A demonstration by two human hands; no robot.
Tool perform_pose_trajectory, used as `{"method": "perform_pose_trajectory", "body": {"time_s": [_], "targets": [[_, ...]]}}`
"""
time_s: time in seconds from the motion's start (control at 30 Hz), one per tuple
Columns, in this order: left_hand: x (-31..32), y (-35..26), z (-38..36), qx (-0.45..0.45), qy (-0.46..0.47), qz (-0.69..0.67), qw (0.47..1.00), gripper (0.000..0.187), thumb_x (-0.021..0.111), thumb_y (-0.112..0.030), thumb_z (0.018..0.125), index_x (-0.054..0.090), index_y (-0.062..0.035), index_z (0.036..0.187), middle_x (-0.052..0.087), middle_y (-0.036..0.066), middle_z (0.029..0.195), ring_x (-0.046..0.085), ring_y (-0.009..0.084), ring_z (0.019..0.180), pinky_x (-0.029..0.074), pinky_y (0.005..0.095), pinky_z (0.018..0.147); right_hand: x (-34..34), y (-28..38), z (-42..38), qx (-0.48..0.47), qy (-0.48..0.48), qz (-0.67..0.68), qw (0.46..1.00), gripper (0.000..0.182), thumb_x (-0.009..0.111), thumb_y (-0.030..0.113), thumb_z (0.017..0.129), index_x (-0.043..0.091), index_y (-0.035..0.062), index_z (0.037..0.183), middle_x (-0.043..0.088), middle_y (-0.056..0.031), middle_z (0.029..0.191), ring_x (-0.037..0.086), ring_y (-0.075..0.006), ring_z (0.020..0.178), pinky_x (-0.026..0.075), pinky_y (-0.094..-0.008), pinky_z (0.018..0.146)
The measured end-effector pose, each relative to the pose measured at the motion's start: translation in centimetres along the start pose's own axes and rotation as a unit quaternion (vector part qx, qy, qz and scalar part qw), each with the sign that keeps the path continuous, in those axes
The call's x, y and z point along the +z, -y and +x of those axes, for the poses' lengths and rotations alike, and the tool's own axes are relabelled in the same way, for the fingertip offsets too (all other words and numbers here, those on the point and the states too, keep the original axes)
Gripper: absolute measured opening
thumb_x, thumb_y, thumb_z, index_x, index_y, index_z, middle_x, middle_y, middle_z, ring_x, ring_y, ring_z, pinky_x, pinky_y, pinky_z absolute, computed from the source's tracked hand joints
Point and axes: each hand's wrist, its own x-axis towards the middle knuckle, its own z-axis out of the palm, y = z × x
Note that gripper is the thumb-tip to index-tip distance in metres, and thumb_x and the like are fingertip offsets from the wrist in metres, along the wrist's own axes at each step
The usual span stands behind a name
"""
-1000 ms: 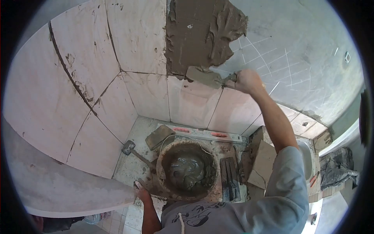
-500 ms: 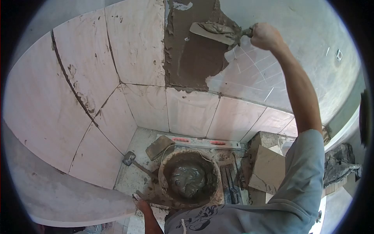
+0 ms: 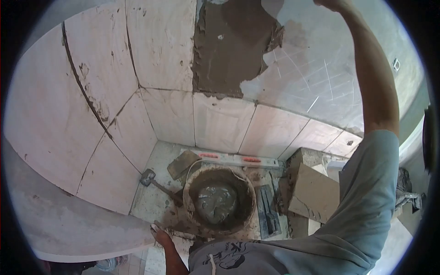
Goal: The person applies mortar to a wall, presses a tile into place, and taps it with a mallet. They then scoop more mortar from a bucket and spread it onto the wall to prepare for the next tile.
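Note:
My right hand (image 3: 332,4) is at the top edge of the view, partly cut off, its fingers curled; what they hold is out of view. It is right of the brown mortar patch (image 3: 233,46) on the grey wall. My left hand (image 3: 160,234) is low, touching the end of the curved grey wall (image 3: 105,233); its finger pose is too small to tell. Between my arms stands a bucket (image 3: 186,201) with wet grey mortar (image 3: 215,204) inside.
A hammer (image 3: 147,177) lies left of the bucket, near a block (image 3: 184,165). Behind is a level (image 3: 229,159); a black float (image 3: 267,211) lies to the right. A tile piece (image 3: 314,193) leans farther right. Pale tiles (image 3: 165,110) line the wall.
My right hand has moved up and slightly right, and the trowel it held has left the view. The mortar patch has a new ragged right edge. The view has shifted slightly.

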Motion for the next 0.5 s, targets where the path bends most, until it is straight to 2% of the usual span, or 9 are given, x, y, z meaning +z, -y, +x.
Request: {"method": "perform_pose_trajectory", "body": {"time_s": [0.07,0.13,0.17,0.2,0.27,0.33,0.37,0.43,0.5], "targets": [[0.7,2.6,1.2,0.03,-0.009,-0.005,1.0,0.07,0.039,-0.049,0.099,0.039,0.0102,0.136,0.043,0.03,0.137,0.044,0.0434,0.125,0.033,0.0428,0.107,-1.9,2.3,-3.6,0.029,-0.01,-0.042,0.999,0.042,0.058,0.012,0.072,0.068,0.0184,0.113,0.067,-0.0135,0.097,0.062,-0.0296,0.09,0.05,-0.0416,0.075],[0.3,1.1,0.6,0.052,0.01,0.019,0.998,0.071,0.038,-0.05,0.099,0.039,0.0098,0.137,0.044,0.03,0.137,0.044,0.0428,0.125,0.033,0.0427,0.108,-0.9,2.5,-6.4,-0.098,-0.06,-0.08,0.99,0.041,0.059,0.015,0.073,0.069,0.0209,0.112,0.067,-0.0131,0.099,0.061,-0.0309,0.093,0.05,-0.0404,0.08],[1.5,5.8,3.2,0.086,0.017,-0.052,0.995,0.07,0.038,-0.05,0.099,0.04,0.0092,0.136,0.045,0.029,0.137,0.044,0.0411,0.125,0.033,0.0428,0.108,-2.3,6.1,-10.4,-0.084,-0.039,-0.081,0.992,0.04,0.059,0.015,0.073,0.069,0.0217,0.112,0.067,-0.013,0.1,0.061,-0.0306,0.094,0.05,-0.0398,0.082],[0.5,1.2,1.3,0.031,0.044,-0.078,0.996,0.07,0.038,-0.05,0.099,0.04,0.0097,0.136,0.045,0.029,0.137,0.045,0.0399,0.125,0.034,0.0428,0.107,-3.2,9.4,-13.8,-0.07,-0.013,-0.083,0.994,0.04,0.059,0.016,0.074,0.069,0.0226,0.112,0.067,-0.0128,0.101,0.062,-0.0304,0.096,0.05,-0.0392,0.084],[0.1,0.6,1.6,0.039,0.071,-0.089,0.993,0.071,0.038,-0.051,0.099,0.04,0.0096,0.135,0.046,0.028,0.135,0.048,0.0374,0.123,0.035,0.0409,0.105,4.2,5.9,-16.7,-0.05,0.054,0.195,0.978,0.022,0.068,0.007,0.072,0.067,-0.0006,0.093,0.066,-0.0088,0.08,0.06,-0.0149,0.073,0.049,-0.0306,0.068],[-0.4,-2.0,0.9,0.024,0.092,-0.068,0.993,0.072,0.038,-0.052,0.099,0.04,0.0096,0.135,0.047,0.028,0.135,0.048,0.0366,0.122,0.036,0.0399,0.105,4.3,12.6,-24.8,-0.043,0.175,0.4,0.899,0.026,0.072,0.006,0.072,0.068,0.001,0.097,0.067,-0.0046,0.084,0.058,-0.0109,0.076,0.048,-0.028,0.07],[-0.3,-2.2,1.2,0.033,0.111,-0.076,0.99,0.072,0.039,-0.053,0.099,0.041,0.0099,0.135,0.048,0.027,0.134,0.049,0.036,0.121,0.037,0.0392,0.104,3.9,15.9,-28.4,0.04,0.238,0.414,0.878,0.027,0.07,0.006,0.068,0.07,0.0046,0.095,0.065,-0.0072,0.078,0.059,-0.0141,0.072,0.048,-0.031,0.069],[-0.4,-2.4,1.6,0.041,0.139,-0.083,0.986,0.073,0.04,-0.053,0.098,0.041,0.0103,0.134,0.049,0.027,0.133,0.05,0.0353,0.12,0.037,0.0385,0.103,4.6,20.0,-34.2,0.137,0.407,0.533,0.73,0.03,0.074,0.01,0.069,0.069,0.0056,0.099,0.062,-0.0055,0.073,0.058,-0.0147,0.066,0.047,-0.031,0.063],[-0.4,-2.8,2.2,0.015,0.156,-0.049,0.987,0.074,0.041,-0.054,0.098,0.041,0.0114,0.133,0.05,0.026,0.131,0.051,0.0345,0.118,0.038,0.0381,0.101,5.0,23.7,-38.7,0.126,0.494,0.545,0.666,0.032,0.074,0.013,0.074,0.069,0.009,0.105,0.062,-0.0034,0.073,0.058,-0.0149,0.064,0.047,-0.031,0.062]]}}
